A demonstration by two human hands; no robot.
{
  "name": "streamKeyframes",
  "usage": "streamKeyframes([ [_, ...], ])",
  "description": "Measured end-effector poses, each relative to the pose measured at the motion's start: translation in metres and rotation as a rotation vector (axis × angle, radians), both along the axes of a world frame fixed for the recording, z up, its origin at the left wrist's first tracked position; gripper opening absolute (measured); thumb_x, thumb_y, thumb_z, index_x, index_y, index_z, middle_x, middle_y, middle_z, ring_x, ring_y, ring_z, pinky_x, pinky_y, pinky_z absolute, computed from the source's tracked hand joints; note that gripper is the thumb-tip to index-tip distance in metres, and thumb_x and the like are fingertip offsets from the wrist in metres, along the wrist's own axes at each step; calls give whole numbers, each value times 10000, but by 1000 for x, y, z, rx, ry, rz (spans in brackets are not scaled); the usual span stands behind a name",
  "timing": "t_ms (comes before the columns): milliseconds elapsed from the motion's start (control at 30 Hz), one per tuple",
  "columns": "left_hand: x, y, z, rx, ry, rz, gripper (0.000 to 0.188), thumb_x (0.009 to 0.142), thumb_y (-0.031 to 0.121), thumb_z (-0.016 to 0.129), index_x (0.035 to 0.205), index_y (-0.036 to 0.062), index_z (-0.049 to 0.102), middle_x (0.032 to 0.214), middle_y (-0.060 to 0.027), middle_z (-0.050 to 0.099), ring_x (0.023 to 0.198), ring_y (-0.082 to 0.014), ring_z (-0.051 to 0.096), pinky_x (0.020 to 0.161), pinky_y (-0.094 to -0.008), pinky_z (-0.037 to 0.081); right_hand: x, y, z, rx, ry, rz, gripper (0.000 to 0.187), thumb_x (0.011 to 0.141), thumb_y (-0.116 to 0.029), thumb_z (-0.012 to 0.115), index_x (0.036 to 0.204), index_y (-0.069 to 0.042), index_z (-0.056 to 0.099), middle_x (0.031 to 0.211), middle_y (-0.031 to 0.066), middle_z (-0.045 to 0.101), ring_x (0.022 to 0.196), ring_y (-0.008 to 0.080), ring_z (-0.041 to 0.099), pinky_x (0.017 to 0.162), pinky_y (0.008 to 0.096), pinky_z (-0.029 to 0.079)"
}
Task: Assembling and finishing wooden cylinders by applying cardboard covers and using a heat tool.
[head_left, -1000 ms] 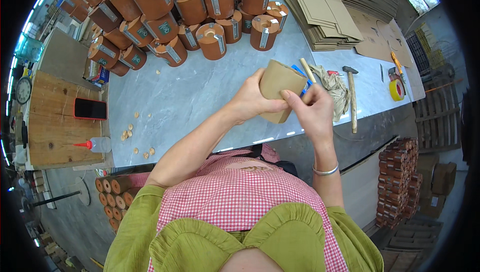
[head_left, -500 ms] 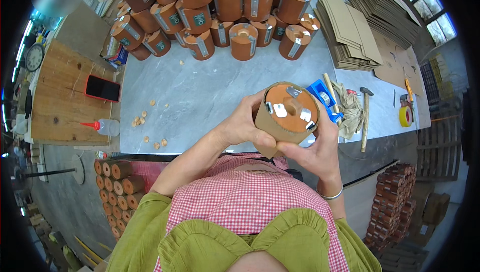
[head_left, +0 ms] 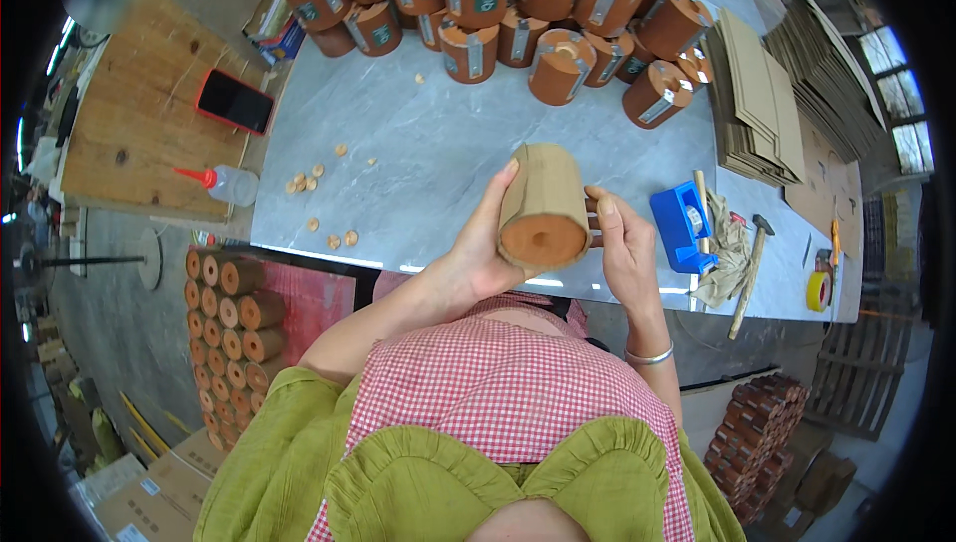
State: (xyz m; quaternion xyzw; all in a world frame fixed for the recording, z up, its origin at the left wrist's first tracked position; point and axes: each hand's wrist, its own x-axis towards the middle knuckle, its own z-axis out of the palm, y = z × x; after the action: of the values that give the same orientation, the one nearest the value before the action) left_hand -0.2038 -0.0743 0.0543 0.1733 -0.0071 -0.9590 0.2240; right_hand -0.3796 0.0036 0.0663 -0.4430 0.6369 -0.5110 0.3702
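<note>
A reddish-brown clay-coloured cylinder (head_left: 533,243) with a brown cardboard sleeve (head_left: 548,184) around its side is raised over the near edge of the table. Its round end, with a small hole in the middle, faces me. My left hand (head_left: 483,243) is closed on its left side, thumb along the sleeve and palm beneath. Beside the right edge of the cylinder is my right hand (head_left: 625,248), thumb up and fingers apart; whether its fingertips touch the sleeve I cannot tell.
Stacked cylinders with metal strips (head_left: 558,64) fill the table's far side. Cardboard sheets (head_left: 757,94) lie far right. Nearer right are a blue tape dispenser (head_left: 682,233), a rag (head_left: 730,258), a hammer (head_left: 749,278) and yellow tape (head_left: 818,290). Left are a phone (head_left: 235,102) and a bottle (head_left: 235,186).
The cylinder has tipped over: its top with metal tabs faced up before, and now its plain end faces me. My right hand has come off its side. The view has shifted.
</note>
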Motion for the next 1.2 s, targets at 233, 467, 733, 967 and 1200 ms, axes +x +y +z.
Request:
streamKeyframes([
  [233, 8, -1, -6, 265, -156, 152, 666, 1029, 623, 472, 1470, 123, 494, 1481, -132, 522, 1324, -310, 556, 1153, -525, 451, 13, -8, -15, -34, 181, 96, 422, 1094, -282, 522, 1210, 92, 677, 897, 149, 729, 802, 166, 663, 737, 321, 529],
  [467, 19, -10, -37, -461, -529, 297, 687, 999, 543, 591, 1475, 64, 465, 1444, -135, 551, 1322, -279, 554, 1066, -442, 500, 18, -8, -13, -94, 130, 115, 439, 1106, -274, 458, 1235, 90, 666, 1010, 179, 718, 905, 216, 670, 812, 336, 527],
  [733, 48, -8, -58, -1790, -1003, 280, 1090, 625, 262, 1006, 1490, 14, 392, 1390, -200, 566, 1304, -321, 574, 1077, -427, 489, 22, -13, -34, -127, 121, 122, 499, 1107, -330, 435, 1241, 95, 659, 1124, 197, 714, 1045, 268, 674, 934, 363, 507],
  [967, 45, 0, -69, -1926, -956, 608, 849, 698, 284, 947, 1417, 156, 513, 1523, -262, 422, 1271, -440, 587, 1008, -463, 566, 33, -27, -26, 21, 89, 92, 357, 996, -237, 645, 1154, 82, 676, 1067, 185, 712, 976, 240, 695, 827, 357, 558],
  [1200, 47, 3, -72, -1978, -999, 538, 785, 690, 242, 932, 1373, 194, 550, 1499, -269, 436, 1277, -469, 577, 993, -478, 578, 32, -32, -34, -1, 74, 108, 245, 934, -143, 690, 1088, 41, 640, 1024, 150, 685, 960, 231, 674, 710, 327, 591],
])
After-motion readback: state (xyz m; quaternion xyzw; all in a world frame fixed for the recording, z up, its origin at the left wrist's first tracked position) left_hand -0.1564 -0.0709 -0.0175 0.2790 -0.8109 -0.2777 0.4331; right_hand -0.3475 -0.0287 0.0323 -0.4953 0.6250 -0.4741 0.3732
